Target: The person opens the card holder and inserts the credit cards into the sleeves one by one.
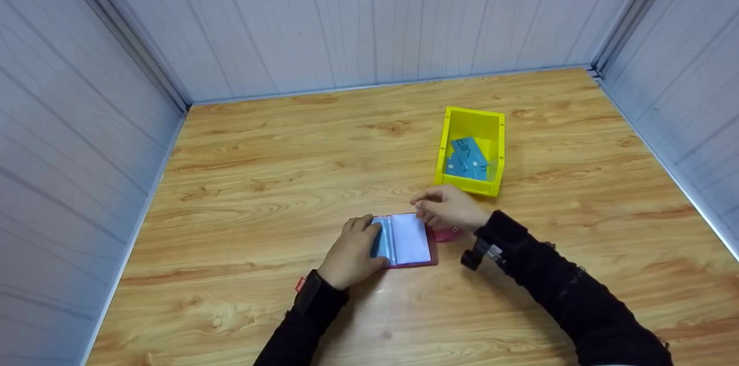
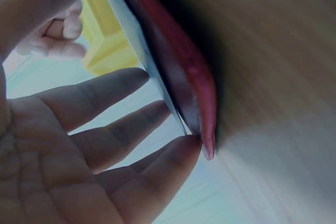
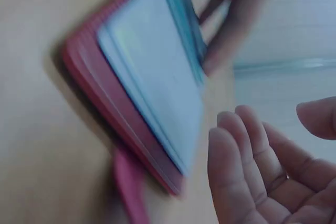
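A small red-covered card holder [image 1: 412, 240] lies spread on the table, a white page on its right side and a blue card showing on its left. My left hand [image 1: 353, 255] holds the left side, thumb near the lower edge and fingertips along the page edges; in the left wrist view these fingers [image 2: 126, 80] meet the pages and red cover [image 2: 194, 77]. Over the holder's upper right corner hovers my right hand [image 1: 455, 208], fingers loosely bent and nothing between them. The right wrist view shows its thumb [image 3: 320, 119] apart from the fingers.
Behind the right hand stands a yellow bin [image 1: 470, 185] with several blue cards [image 1: 469, 152] inside. A pink strap [image 1: 444, 235] sticks out from the holder's right edge. Pale panel walls [image 1: 369, 19] enclose the wooden table [image 1: 277, 152] at the back and sides.
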The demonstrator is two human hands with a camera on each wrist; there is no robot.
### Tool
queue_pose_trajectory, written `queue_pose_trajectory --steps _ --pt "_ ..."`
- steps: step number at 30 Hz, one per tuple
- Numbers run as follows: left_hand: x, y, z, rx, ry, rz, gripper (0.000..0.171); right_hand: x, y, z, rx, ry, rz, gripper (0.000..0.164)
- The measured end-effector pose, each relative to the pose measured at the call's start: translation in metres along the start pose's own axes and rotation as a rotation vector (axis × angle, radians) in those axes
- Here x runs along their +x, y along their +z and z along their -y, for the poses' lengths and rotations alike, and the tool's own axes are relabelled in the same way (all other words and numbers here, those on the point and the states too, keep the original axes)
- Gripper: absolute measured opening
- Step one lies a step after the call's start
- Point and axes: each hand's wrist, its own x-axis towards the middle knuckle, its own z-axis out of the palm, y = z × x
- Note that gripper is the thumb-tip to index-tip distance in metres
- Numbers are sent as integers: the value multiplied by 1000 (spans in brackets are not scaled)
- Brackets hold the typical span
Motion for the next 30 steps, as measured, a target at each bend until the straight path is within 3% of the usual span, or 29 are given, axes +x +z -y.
queue_pose_trajectory --steps 7,12,16,23,30 --pt "-1 1 0 -2 11 -23 66 -1 -37 14 -58 -51 -236 30" --pt "-1 2 0 -1 9 -25 65 6 -62 19 -209 -11 -420 35" --pt "-1 2 0 -6 7 -16 64 17 -75 16 -305 47 -505 41" --pt "-1 2 -1 -14 -8 -8 65 39 -82 4 -461 195 -509 50" --pt "-1 1 -1 -3 -1 -18 65 56 -78 -2 -702 252 -444 29"
